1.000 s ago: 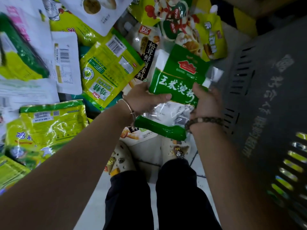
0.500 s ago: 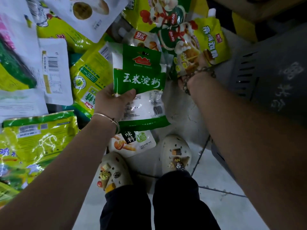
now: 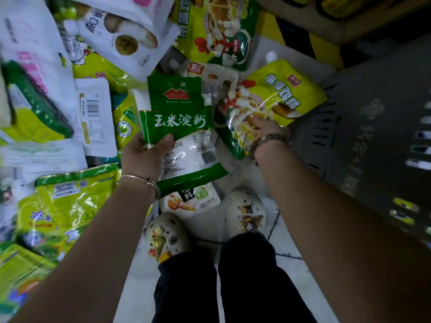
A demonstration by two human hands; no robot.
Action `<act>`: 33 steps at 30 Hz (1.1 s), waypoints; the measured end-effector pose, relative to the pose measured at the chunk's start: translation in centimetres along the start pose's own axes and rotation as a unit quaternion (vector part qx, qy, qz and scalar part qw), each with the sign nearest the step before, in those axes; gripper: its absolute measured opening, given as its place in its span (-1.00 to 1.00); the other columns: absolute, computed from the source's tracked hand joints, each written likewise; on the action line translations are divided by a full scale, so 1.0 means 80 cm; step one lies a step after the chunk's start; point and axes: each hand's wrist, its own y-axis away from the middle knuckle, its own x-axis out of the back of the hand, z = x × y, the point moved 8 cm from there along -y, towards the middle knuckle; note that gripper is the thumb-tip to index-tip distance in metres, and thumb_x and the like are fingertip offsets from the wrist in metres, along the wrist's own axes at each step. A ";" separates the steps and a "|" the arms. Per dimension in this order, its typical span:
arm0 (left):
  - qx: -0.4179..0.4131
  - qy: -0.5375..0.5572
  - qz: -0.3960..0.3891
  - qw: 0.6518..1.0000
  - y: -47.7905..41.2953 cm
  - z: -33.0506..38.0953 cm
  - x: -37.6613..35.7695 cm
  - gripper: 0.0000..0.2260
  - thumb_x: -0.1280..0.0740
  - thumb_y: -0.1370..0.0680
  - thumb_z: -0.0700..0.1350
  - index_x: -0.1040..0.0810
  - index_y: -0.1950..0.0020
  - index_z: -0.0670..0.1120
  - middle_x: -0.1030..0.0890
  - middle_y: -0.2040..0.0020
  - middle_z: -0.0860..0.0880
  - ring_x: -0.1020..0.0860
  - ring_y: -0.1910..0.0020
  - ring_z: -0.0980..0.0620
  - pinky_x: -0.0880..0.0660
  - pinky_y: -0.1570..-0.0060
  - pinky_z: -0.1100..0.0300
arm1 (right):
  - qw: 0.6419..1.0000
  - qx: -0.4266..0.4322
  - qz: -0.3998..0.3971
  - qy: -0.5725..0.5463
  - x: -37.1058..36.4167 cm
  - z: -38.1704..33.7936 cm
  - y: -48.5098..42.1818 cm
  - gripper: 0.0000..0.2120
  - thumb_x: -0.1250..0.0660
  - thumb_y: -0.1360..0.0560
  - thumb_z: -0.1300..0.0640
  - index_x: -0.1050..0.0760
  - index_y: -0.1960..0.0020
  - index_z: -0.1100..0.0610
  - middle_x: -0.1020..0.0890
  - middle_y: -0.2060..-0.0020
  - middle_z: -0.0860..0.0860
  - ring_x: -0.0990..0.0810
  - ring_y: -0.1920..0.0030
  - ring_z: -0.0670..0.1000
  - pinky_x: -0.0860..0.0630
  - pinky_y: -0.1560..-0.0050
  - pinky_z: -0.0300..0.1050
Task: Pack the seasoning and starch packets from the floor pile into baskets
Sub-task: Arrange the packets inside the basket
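My left hand (image 3: 145, 155) grips a green and white starch packet (image 3: 179, 127) by its left edge, thumb on the front, and holds it upright over the floor pile. A second green packet (image 3: 175, 92) stands just behind it. My right hand (image 3: 263, 129) reaches to a yellow chicken seasoning packet (image 3: 279, 96) lying beside the basket; its fingers are under the packet's near edge, mostly hidden by the shiny wrap. The dark grey slotted basket (image 3: 363, 127) stands at the right.
Many yellow, green and white packets (image 3: 70, 201) cover the floor at left and top. A small white seasoning packet (image 3: 191, 199) lies by my shoes (image 3: 245, 210). Bare tile floor shows near my feet. Yellow-black striped edging runs at top right.
My right hand let go of the starch packet and moved right to the yellow chicken seasoning packet. My left hand alone carried the starch packet leftward, away from the basket.
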 end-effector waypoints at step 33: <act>-0.120 0.059 -0.054 0.990 0.341 0.207 -0.006 -0.87 -0.50 -0.16 0.17 -0.56 0.48 0.35 -0.54 0.49 0.34 -0.52 0.43 0.41 -0.46 0.31 0.51 | 0.943 0.328 -0.011 0.055 0.298 -0.143 0.333 -0.45 -0.38 -0.47 0.00 -0.34 -0.39 0.15 -0.45 0.13 -0.36 -0.47 0.00 -0.28 -0.39 0.04 -0.43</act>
